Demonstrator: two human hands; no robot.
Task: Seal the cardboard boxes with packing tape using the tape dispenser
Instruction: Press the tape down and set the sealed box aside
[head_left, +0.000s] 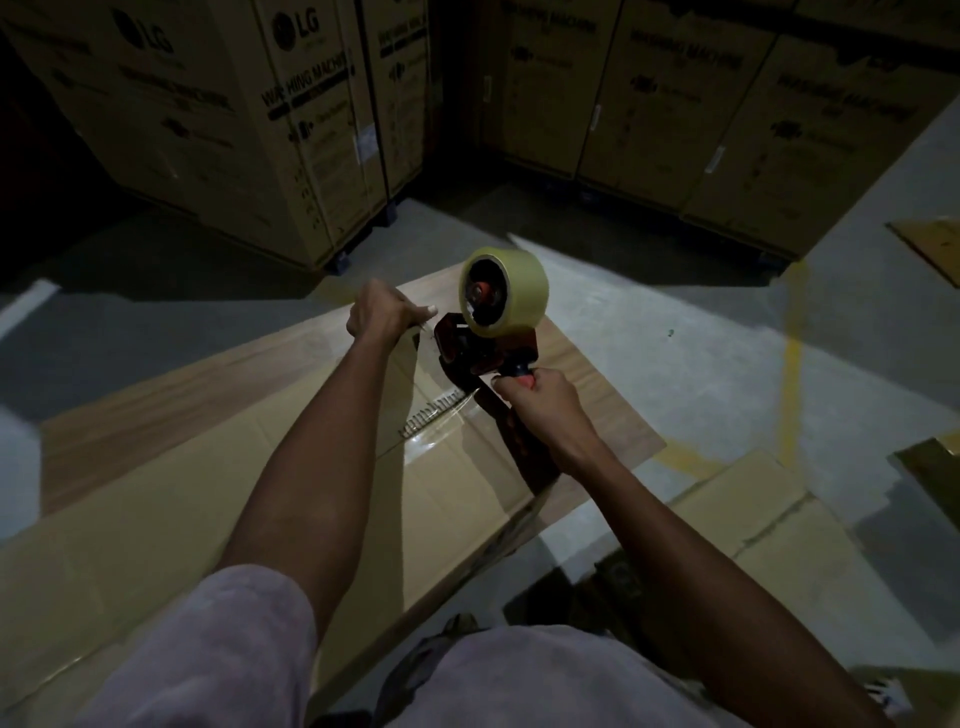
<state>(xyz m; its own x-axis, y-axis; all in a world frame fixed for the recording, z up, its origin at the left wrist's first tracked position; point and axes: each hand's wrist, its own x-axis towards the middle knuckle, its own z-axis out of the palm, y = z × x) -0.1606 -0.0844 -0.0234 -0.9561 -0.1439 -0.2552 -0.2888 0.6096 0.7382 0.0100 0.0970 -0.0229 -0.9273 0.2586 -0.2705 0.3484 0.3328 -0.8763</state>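
A large flat cardboard box lies on the floor in front of me. Above its far part I hold a red tape dispenser carrying a roll of pale clear tape. My right hand grips the dispenser's handle. My left hand is just left of the dispenser's front and pinches the loose end of the tape between thumb and fingers. A shiny strip of tape lies along the box seam below the dispenser.
Tall printed washing-machine cartons stand in rows at the back, with more cartons at the back right. Flattened cardboard lies to the right on the grey floor, which has yellow line markings.
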